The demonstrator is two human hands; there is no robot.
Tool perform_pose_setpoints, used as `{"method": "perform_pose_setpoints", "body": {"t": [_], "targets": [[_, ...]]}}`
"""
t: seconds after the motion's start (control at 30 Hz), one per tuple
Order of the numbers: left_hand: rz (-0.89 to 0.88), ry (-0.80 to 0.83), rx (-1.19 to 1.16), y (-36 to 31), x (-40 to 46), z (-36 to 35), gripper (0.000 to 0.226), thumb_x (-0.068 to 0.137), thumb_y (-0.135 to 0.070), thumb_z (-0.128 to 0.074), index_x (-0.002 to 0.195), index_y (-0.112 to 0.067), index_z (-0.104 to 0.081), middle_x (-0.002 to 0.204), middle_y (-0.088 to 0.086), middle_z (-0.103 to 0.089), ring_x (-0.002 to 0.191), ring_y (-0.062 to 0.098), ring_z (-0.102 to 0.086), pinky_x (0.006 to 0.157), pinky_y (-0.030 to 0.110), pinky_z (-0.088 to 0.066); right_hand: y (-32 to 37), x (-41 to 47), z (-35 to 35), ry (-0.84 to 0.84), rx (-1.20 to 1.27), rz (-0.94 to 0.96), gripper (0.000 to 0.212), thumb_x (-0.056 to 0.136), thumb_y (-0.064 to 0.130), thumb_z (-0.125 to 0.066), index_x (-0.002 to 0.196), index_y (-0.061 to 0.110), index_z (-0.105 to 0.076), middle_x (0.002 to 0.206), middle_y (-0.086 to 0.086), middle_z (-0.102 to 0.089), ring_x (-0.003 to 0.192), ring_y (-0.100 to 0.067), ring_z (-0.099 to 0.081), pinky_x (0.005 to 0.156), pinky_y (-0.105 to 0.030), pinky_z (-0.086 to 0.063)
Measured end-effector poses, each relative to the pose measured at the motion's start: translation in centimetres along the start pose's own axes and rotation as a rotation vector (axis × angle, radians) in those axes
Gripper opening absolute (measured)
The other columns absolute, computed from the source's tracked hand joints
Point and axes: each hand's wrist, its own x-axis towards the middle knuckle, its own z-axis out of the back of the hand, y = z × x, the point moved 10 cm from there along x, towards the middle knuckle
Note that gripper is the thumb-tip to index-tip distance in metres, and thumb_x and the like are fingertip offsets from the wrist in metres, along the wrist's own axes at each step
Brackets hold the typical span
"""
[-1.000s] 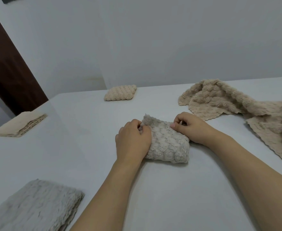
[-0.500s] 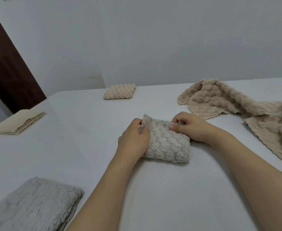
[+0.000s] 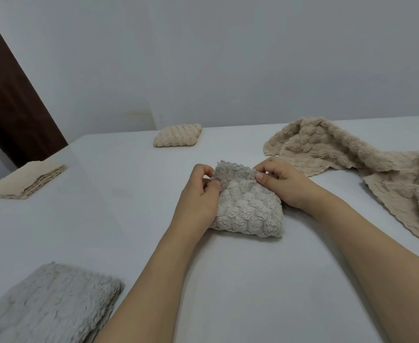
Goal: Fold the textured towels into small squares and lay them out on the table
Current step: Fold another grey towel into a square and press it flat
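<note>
A small grey bubble-textured towel [image 3: 249, 209], folded into a thick square, lies in the middle of the white table [image 3: 253, 293]. My left hand [image 3: 199, 196] pinches its far left corner between thumb and fingers. My right hand [image 3: 281, 180] pinches the far right corner. The far edge is lifted slightly off the table between both hands. An unfolded beige textured towel [image 3: 352, 159] lies crumpled to the right. Folded towels lie around: a beige square [image 3: 178, 135] at the back, a beige one [image 3: 26, 180] at the left, a grey one [image 3: 47, 305] at the near left.
A white wall rises behind the table's far edge. A dark brown door [image 3: 8, 95] stands at the far left. The table's left edge runs near the beige folded towel.
Both hands have shifted to the far corners of the grey towel and raised its far edge a little. The towel stays in the same spot.
</note>
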Motion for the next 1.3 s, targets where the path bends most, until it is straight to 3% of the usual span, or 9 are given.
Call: {"method": "perform_pose_setpoints", "body": {"t": [0.17, 0.23, 0.4, 0.5, 0.7, 0.9, 1.03, 1.17, 1.3], "targets": [[0.052, 0.106, -0.031, 0.8, -0.1, -1.0, 0.011, 0.098, -0.028, -0.054, 0.093, -0.026, -0.063, 0.086, -0.003, -0.065, 0.073, 0.007, -0.056, 0.076, 0.034, -0.049, 0.1, -0.4, -1.0, 0.072, 0.237, -0.077, 0.016, 0.099, 0.013, -0.051, 0.097, 0.004, -0.064, 0.083, -0.007, -0.062, 0.077, -0.014, -0.055, 0.069, -0.02, -0.045], [0.098, 0.084, -0.072, 1.3, 0.0, -0.6, 0.012, 0.096, -0.032, -0.056, 0.091, -0.025, -0.066, 0.087, 0.0, -0.068, 0.077, 0.012, -0.059, 0.082, 0.041, -0.052, 0.4, -0.3, -1.1, 0.079, 0.271, -0.076, 0.016, 0.098, 0.014, -0.052, 0.097, 0.004, -0.065, 0.083, -0.008, -0.063, 0.077, -0.015, -0.056, 0.071, -0.023, -0.046], [0.099, 0.045, -0.2, 0.6, 0.0, 0.2, 0.014, 0.1, -0.026, -0.051, 0.089, -0.026, -0.059, 0.079, 0.005, -0.066, 0.071, 0.02, -0.058, 0.068, 0.038, -0.047, 0.6, -0.2, -0.6, 0.042, 0.314, -0.092, 0.014, 0.097, 0.011, -0.053, 0.092, 0.006, -0.065, 0.076, 0.001, -0.06, 0.068, -0.006, -0.054, 0.067, -0.018, -0.044], [0.057, 0.082, -0.23, -0.2, 0.0, 0.1, 0.009, 0.102, -0.03, -0.047, 0.095, -0.03, -0.052, 0.08, 0.012, -0.057, 0.07, 0.022, -0.051, 0.066, 0.039, -0.044, 0.4, -0.1, -0.3, 0.01, 0.294, -0.1, 0.015, 0.098, 0.011, -0.052, 0.091, 0.006, -0.065, 0.077, 0.001, -0.06, 0.071, -0.008, -0.053, 0.07, -0.023, -0.043], [0.121, 0.19, -0.143, 0.3, -0.4, -1.4, 0.009, 0.096, -0.023, -0.057, 0.089, -0.019, -0.062, 0.081, -0.002, -0.059, 0.071, 0.012, -0.051, 0.065, 0.026, -0.04, 1.4, -0.1, -0.1, 0.013, 0.319, -0.067, 0.015, 0.098, 0.008, -0.051, 0.097, 0.003, -0.065, 0.084, -0.004, -0.063, 0.079, -0.011, -0.057, 0.071, -0.018, -0.047], [0.271, 0.131, -0.332, 1.8, -0.4, -0.9, 0.02, 0.094, -0.02, -0.06, 0.081, -0.016, -0.074, 0.092, 0.011, -0.075, 0.082, 0.022, -0.068, 0.08, 0.037, -0.052, 1.8, -0.1, 0.2, -0.006, 0.335, -0.067, 0.016, 0.097, 0.008, -0.053, 0.096, 0.006, -0.068, 0.085, -0.003, -0.067, 0.078, -0.006, -0.061, 0.071, -0.015, -0.049], [0.227, 0.024, -0.436, 1.4, -0.1, 0.2, 0.024, 0.094, -0.015, -0.062, 0.077, -0.018, -0.078, 0.091, 0.011, -0.077, 0.087, 0.027, -0.072, 0.086, 0.044, -0.056, 0.6, -0.2, 0.9, -0.043, 0.188, -0.124, 0.015, 0.094, 0.031, -0.059, 0.094, 0.019, -0.069, 0.087, -0.008, -0.066, 0.08, -0.011, -0.058, 0.078, -0.029, -0.045], [0.183, -0.077, -0.494, 1.2, 0.0, 1.4, 0.015, 0.091, -0.015, -0.068, 0.081, -0.018, -0.08, 0.092, 0.009, -0.077, 0.092, 0.027, -0.072, 0.091, 0.049, -0.056, -0.3, -0.8, 1.0, -0.019, 0.179, -0.236, 0.033, 0.085, 0.047, -0.063, 0.09, 0.015, -0.064, 0.076, 0.0, -0.057, 0.069, -0.012, -0.049, 0.066, -0.027, -0.036], [0.175, -0.168, -0.447, 1.5, 0.0, 2.1, 0.009, 0.088, -0.015, -0.072, 0.082, -0.016, -0.078, 0.088, 0.006, -0.077, 0.088, 0.023, -0.072, 0.089, 0.045, -0.057, 0.4, -1.0, -1.0, 0.14, 0.448, -0.226, 0.016, 0.086, 0.017, -0.067, 0.099, 0.007, -0.064, 0.08, -0.001, -0.065, 0.072, -0.009, -0.06, 0.069, -0.022, -0.046]]}}
